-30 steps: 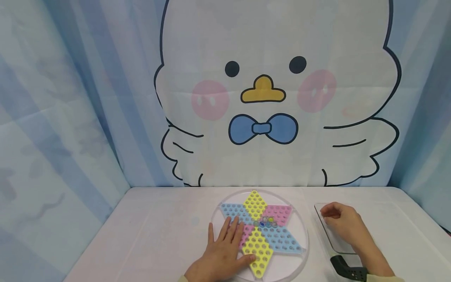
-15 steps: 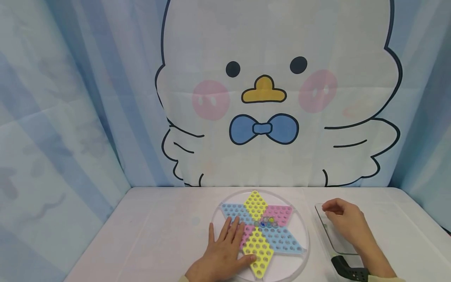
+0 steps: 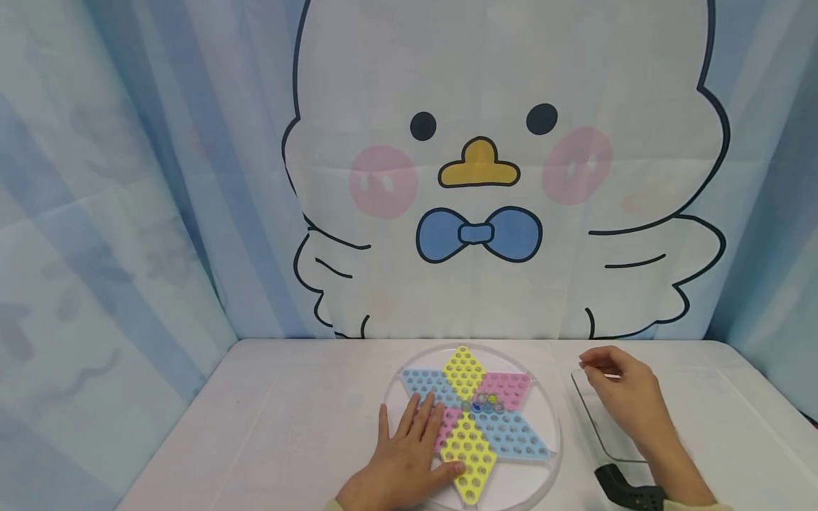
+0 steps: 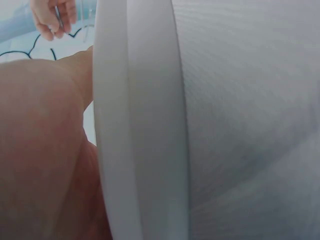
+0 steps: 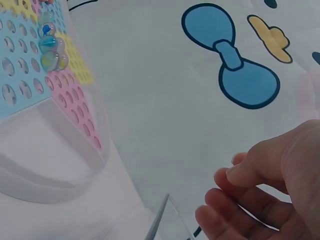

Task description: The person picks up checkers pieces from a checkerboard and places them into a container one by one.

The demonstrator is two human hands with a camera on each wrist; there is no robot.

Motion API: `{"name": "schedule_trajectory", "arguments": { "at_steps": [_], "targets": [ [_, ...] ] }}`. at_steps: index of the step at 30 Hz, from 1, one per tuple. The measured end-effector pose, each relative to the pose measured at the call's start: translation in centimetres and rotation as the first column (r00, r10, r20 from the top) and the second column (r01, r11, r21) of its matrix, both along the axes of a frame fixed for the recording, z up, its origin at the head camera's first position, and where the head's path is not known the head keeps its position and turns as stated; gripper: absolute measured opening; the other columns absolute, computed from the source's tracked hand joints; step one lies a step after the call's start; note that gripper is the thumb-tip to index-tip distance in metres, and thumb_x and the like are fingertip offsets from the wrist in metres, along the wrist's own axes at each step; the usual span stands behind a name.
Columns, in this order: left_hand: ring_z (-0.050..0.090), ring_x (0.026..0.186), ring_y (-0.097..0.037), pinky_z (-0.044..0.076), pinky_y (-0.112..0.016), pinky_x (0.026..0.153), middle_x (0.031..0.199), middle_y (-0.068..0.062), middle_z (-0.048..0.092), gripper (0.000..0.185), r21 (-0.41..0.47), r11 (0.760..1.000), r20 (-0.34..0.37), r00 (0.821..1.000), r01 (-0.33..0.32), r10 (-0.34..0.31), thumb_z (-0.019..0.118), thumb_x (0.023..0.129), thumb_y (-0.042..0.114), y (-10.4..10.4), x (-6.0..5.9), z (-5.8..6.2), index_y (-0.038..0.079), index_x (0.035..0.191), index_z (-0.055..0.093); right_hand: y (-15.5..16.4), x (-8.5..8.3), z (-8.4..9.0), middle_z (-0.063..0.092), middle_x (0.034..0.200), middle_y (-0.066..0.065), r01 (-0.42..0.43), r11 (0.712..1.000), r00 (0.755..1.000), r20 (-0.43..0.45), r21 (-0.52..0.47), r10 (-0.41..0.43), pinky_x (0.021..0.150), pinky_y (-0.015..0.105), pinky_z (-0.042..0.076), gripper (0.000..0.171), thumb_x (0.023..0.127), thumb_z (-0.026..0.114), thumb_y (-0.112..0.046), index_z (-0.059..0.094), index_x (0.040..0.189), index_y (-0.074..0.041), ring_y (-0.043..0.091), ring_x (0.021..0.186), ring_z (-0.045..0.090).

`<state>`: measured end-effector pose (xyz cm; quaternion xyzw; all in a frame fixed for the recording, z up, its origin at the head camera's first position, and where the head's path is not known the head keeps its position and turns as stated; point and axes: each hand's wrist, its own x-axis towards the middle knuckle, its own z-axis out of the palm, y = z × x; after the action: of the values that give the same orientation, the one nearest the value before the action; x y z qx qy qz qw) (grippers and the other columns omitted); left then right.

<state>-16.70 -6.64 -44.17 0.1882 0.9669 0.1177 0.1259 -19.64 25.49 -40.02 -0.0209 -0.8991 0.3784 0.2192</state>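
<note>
My left hand rests palm down with straight fingers on the left side of a round Chinese checkers board. Its star has yellow, pink and blue points full of holes, partly hidden by that hand. Several glass marbles sit across the middle. To the right, my right hand is raised over the far part of a clear rectangular tray. Up close in the right wrist view, the thumb of the right hand lies against the fingertips; I cannot tell whether something small is between them.
Both board and tray stand on a white-covered table. A curtain with a cartoon bird hangs right behind the table's far edge. A black wrist mount sits at my right wrist, overlapping the tray's near end in this view.
My right hand has lifted and shifted toward the far left corner of the clear tray. My left hand, the board and the marbles stay where they were.
</note>
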Motion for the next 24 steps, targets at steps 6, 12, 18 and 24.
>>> {"name": "schedule_trajectory", "arguments": {
  "at_steps": [6, 12, 18, 24],
  "targets": [
    [0.002, 0.156, -0.026, -0.003, -0.071, 0.115, 0.169, 0.000, 0.007, 0.099, 0.004, 1.000, -0.004, 1.000, -0.006, 0.006, 0.030, 0.086, 0.084, 0.0, 0.0, -0.1, 0.020, 0.160, 0.018, -0.9, 0.1, 0.2, 0.072, 0.104, 0.013, -0.036, 0.999, 0.999, -0.026, 0.000, 0.036, 0.071, 0.001, 0.042, 0.015, 0.095, 0.061, -0.010, 0.068, 0.107, -0.005, -0.013, 0.084, 0.052],
    [0.002, 0.156, -0.026, -0.004, -0.071, 0.115, 0.169, 0.000, 0.007, 0.099, 0.001, 1.000, 0.000, 1.000, -0.005, 0.005, 0.031, 0.086, 0.084, 0.0, -0.1, -0.2, 0.020, 0.160, 0.017, -1.9, 0.0, 0.3, 0.072, 0.102, 0.009, -0.079, 0.997, 0.997, -0.021, 0.011, 0.080, 0.073, 0.003, 0.044, 0.013, 0.095, 0.065, -0.013, 0.070, 0.106, -0.009, -0.007, 0.086, 0.057],
    [0.002, 0.156, -0.026, -0.004, -0.071, 0.115, 0.169, 0.000, 0.007, 0.099, 0.004, 1.000, 0.000, 1.000, -0.002, 0.002, 0.030, 0.086, 0.084, -0.1, 0.0, -0.2, 0.019, 0.160, 0.017, -2.9, -0.1, 0.3, 0.072, 0.101, 0.008, -0.111, 0.994, 0.994, -0.009, 0.010, 0.111, 0.073, 0.009, 0.048, 0.012, 0.093, 0.066, -0.010, 0.069, 0.105, -0.008, -0.005, 0.085, 0.057],
    [0.002, 0.156, -0.027, -0.003, -0.072, 0.115, 0.169, 0.000, 0.006, 0.099, 0.001, 1.000, -0.002, 1.000, 0.001, -0.001, 0.030, 0.086, 0.084, -0.1, -0.1, -0.2, 0.020, 0.160, 0.017, -3.6, -0.1, 0.1, 0.071, 0.103, 0.008, -0.136, 0.991, 0.989, 0.061, 0.000, 0.136, 0.075, 0.010, 0.049, 0.014, 0.094, 0.064, -0.009, 0.067, 0.108, -0.007, 0.015, 0.093, 0.063]
  ]
}}
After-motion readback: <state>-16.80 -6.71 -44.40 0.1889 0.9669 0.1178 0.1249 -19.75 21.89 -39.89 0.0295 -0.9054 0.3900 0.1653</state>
